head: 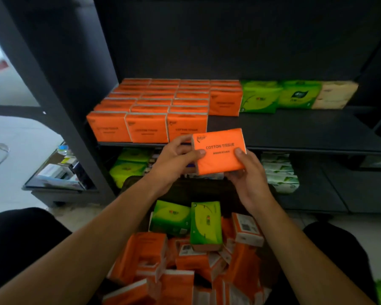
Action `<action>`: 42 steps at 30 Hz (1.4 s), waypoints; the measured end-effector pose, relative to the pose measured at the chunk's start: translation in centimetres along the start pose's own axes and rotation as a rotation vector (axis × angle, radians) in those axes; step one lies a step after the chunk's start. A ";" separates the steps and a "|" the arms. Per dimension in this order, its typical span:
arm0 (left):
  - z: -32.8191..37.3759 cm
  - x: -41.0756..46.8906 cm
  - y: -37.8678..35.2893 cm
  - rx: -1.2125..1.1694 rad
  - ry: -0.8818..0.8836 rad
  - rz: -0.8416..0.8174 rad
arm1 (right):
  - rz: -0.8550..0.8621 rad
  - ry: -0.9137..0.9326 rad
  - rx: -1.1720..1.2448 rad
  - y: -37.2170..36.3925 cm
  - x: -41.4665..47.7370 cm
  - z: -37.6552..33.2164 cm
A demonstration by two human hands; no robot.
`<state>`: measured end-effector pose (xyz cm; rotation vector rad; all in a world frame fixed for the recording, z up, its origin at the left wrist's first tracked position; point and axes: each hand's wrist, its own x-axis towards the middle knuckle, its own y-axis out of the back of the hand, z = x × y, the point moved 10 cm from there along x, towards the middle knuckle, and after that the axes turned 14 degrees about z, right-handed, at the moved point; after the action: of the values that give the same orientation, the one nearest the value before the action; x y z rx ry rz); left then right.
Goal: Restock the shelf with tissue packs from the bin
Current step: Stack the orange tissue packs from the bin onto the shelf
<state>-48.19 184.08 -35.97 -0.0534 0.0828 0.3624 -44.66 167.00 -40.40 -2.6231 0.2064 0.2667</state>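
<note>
Though tilted, orange tissue pack [220,160] (COTTON TISSUE).

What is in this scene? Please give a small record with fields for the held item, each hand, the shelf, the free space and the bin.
held item: orange pack, printed face toward the camera, in front of the shelf edge
left hand: grips the pack's left side
right hand: grips its lower right part
shelf: orange rows on the left, then green packs, pale packs at the back right
free space: bare board right of the orange rows
bin: loose orange packs, two green packs on top
</note>
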 end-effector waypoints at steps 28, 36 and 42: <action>12.6 14.6 -11.1 0.719 -0.777 -0.136 | 0.317 0.082 0.105 -1.8 13.7 -5.6; 10.2 19.5 -10.6 1.176 -0.866 0.007 | 0.353 0.147 -0.284 -3.1 17.2 -4.6; 9.3 21.5 -10.8 1.304 -0.846 0.062 | 0.269 0.127 -0.228 -3.2 18.0 -3.4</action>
<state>-23.65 182.20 -28.24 1.3872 -0.5266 0.3120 -26.05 166.40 -40.05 -2.8385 0.6070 0.2254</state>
